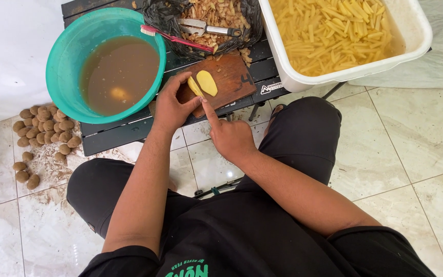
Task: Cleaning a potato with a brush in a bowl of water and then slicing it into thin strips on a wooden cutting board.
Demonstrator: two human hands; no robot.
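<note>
Far left, on the floor: heap of unpeeled potatoes [44, 128], w/ a few strays below it. Next, on the black slatted desk [114, 134], a teal basin [62, 61] holds murky brown water. A red toothbrush [173, 37] spans from basin rim to a black bag [162, 18] full of peelings, w/ a metal peeler [208, 28] lying on top. Centre: wooden cutting board [229, 77] carrying two peeled potato slices [202, 83]. Left hand [173, 105] lies on board's left end, fingers half curled, tips pinning the nearer slice. Right hand [232, 136] closed around a knife handle, forefinger along it; blade mostly hidden, near the slices. Far right: white tub [288, 77] of cut potato sticks in yellowish water.
</note>
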